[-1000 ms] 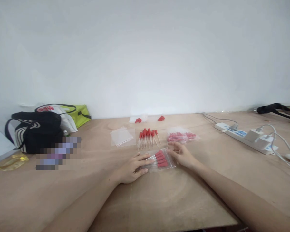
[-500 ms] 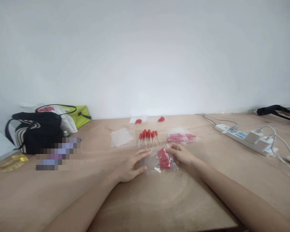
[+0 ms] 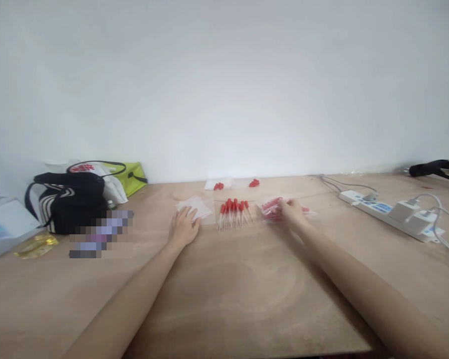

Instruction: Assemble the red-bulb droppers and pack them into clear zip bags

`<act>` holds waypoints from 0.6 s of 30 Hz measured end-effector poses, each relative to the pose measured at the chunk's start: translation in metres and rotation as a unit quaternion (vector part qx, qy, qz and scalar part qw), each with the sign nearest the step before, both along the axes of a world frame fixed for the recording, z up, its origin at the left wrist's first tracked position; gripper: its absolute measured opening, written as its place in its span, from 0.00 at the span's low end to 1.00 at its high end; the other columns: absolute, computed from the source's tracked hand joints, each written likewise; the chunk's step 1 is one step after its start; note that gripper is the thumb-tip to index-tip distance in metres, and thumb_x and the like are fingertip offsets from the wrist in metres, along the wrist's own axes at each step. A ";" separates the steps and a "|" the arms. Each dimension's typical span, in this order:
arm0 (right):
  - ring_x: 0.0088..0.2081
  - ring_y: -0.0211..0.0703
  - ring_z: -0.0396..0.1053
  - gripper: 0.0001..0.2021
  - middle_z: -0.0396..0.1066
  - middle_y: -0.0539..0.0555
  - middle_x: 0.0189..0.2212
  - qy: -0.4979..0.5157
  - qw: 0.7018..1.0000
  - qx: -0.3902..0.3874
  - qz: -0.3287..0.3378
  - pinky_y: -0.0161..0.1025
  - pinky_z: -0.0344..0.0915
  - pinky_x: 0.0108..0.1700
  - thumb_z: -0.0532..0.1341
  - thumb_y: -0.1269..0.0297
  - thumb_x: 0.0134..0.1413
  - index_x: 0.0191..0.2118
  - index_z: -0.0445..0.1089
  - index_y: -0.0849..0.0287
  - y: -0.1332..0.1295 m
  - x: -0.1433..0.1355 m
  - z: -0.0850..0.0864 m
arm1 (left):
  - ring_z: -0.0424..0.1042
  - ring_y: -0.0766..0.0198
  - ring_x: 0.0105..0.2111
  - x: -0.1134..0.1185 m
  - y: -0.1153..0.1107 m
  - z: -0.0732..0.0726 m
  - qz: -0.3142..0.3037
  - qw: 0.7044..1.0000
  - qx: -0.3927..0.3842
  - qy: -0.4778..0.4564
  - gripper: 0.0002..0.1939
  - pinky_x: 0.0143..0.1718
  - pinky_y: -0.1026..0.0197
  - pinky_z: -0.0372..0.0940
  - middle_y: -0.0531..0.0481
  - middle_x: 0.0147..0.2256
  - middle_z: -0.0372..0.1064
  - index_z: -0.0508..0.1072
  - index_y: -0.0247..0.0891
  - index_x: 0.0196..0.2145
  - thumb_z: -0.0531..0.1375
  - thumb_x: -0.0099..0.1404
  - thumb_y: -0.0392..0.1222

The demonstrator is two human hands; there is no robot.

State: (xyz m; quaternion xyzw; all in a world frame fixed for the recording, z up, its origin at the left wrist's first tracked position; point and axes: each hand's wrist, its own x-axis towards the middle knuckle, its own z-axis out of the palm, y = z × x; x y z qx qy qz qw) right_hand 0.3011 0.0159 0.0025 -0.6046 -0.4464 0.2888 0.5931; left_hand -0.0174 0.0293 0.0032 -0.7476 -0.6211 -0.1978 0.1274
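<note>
My left hand (image 3: pixel 185 227) lies with its fingers stretched over a stack of clear plastic bags (image 3: pixel 202 208), touching the top ones. On the right, my right hand (image 3: pixel 294 212) has its fingers closed at a clear bag of red-topped pieces (image 3: pixel 271 208), which lies on the pile of filled bags; the fingertips are partly hidden. Between both hands lies a row of several droppers (image 3: pixel 234 214) with red bulbs and thin, pale, pointed tubes, the bulbs facing the wall.
Two small heaps of red bulbs (image 3: pixel 254 183) lie near the wall, one by a white plastic bag (image 3: pixel 210 184). A white power strip (image 3: pixel 381 212) with chargers and cables is at right. At left are a black bag (image 3: pixel 77 207), a lime-green bag (image 3: pixel 134 182) and a yellow wrapper (image 3: pixel 37 246).
The filled bag from the front middle has gone to the right-hand pile with my right hand. My left hand has let go of it and moved left onto the stack of bags.
</note>
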 end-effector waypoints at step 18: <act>0.37 0.47 0.65 0.04 0.66 0.58 0.29 -0.225 0.970 -0.017 0.089 0.37 0.57 0.36 0.60 0.69 0.44 0.24 0.65 0.61 0.000 -0.068 0.018 | 0.67 0.57 0.43 -0.009 0.007 0.004 0.010 0.993 -0.067 -0.095 0.14 0.38 0.61 0.62 0.53 0.45 0.68 0.73 0.44 0.35 0.48 0.62 0.42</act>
